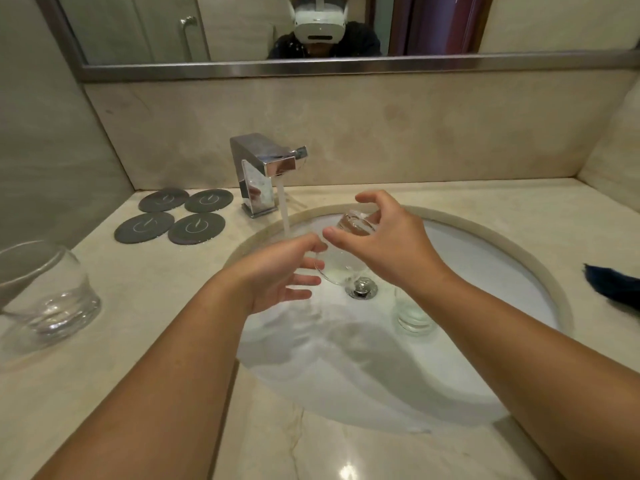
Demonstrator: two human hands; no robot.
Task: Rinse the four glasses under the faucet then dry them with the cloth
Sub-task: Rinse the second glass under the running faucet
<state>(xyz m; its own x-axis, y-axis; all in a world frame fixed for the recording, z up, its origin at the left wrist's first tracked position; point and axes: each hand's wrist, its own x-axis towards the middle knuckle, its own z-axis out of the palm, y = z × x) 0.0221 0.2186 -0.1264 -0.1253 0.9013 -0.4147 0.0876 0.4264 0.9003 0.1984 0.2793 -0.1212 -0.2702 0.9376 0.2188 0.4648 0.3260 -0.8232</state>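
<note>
Over the white sink, my right hand grips a clear glass tilted on its side, base up near my fingers. My left hand touches the glass's rim with thumb and forefinger, the other fingers spread. Water runs from the chrome faucet just left of the glass. A second glass stands in the basin under my right forearm. A third, wider glass sits on the counter at the far left. A dark blue cloth lies at the right edge.
Several round grey coasters lie on the beige stone counter left of the faucet. The drain plug sits in the basin's middle. A mirror with a metal frame hangs above the backsplash.
</note>
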